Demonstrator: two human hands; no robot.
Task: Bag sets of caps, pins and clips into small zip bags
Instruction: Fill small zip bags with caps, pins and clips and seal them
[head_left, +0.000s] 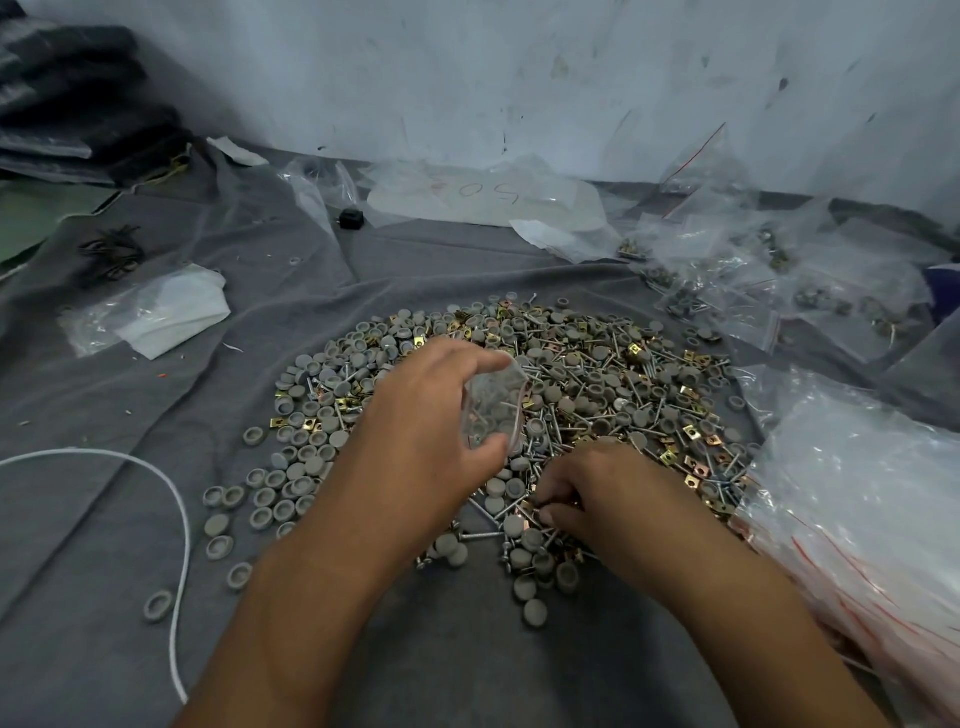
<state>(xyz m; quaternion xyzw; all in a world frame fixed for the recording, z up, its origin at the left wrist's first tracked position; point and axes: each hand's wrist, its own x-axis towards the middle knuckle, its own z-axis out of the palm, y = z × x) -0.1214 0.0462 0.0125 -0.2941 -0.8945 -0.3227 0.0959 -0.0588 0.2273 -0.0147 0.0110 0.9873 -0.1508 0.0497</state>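
Note:
A wide heap of grey round caps (306, 441), metal pins (587, 364) and gold square clips (691, 434) lies on a grey cloth. My left hand (421, 415) holds a small clear zip bag (493, 405) open above the heap, thumb and fingers on its rim; a few grey caps show inside it. My right hand (597, 493) is curled down into the near part of the heap, fingertips pinching small pins and clips. What exactly it holds is hidden by the fingers.
A stack of empty red-striped zip bags (862, 509) lies at the right. Filled small bags (779, 291) are piled at the back right. A white cord (176, 509) curves at the left, with a folded plastic bag (161, 312) beyond it. Loose plastic sheets (483, 200) lie against the wall.

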